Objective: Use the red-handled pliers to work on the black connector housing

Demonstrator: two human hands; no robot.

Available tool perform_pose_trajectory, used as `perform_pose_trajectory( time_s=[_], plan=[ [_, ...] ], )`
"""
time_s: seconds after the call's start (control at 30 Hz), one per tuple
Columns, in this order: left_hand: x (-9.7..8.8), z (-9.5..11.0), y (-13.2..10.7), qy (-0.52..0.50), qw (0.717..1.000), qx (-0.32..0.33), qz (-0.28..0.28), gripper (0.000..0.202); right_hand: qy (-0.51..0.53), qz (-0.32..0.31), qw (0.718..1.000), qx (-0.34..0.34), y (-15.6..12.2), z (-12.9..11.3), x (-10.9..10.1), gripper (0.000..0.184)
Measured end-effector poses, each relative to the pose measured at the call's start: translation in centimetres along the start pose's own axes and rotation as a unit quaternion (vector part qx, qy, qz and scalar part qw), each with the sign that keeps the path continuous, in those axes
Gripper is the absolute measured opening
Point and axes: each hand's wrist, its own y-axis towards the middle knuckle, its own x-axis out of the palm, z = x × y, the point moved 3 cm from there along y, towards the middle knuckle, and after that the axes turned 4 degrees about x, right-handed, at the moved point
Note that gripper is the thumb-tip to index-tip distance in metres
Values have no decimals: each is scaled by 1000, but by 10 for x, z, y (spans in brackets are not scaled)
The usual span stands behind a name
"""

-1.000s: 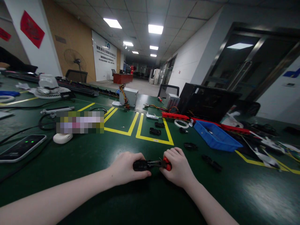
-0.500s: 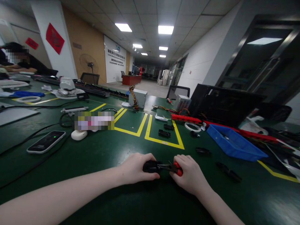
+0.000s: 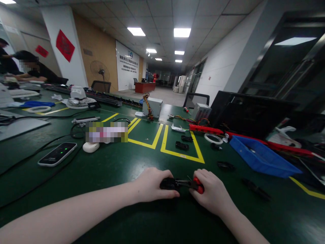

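Here, a wide green table (image 3: 114, 174) marked with yellow tape lines filled most of the view, in a long room lit by ceiling panels. At the far left end of the table another person (image 3: 38, 71) leaned over their own work, well apart from the near hands. On the right side stood a large black computer case (image 3: 251, 113). In front of it lay a blue tray (image 3: 264, 159). Farther back, near the middle of the table, sat a grey power supply box (image 3: 153, 105) with coloured wires hanging from it. A phone (image 3: 57, 154) lay face up to the left with a small green light on its screen.

At the near edge of the table, two bare forearms came in from below and met in the middle. The left hand (image 3: 153, 184) rested on the table with its fingers curled tight around a small black part (image 3: 168, 184). The right hand (image 3: 214, 193), just beside it, had its fingers closed around a red-handled tool (image 3: 199, 187). The tool's thin metal shaft ran across to the black part and touched it. Both lay low over the table between the two hands. A few loose black pieces (image 3: 182, 146) lay inside the yellow lines beyond the hands.
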Motion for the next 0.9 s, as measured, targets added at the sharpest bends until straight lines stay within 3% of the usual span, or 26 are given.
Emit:
perform_pose_trajectory(
  time_s=[0.5, 0.9],
  plan=[
    [0, 2, 1, -1, 1000, 6, -19, 41, 22, -22, 1000, 7, 0, -1, -1, 15],
    [3, 0, -2, 3, 1000, 10, 23, 31, 23, -58, 998, 24, 3, -1, 1, 14]
  ],
)
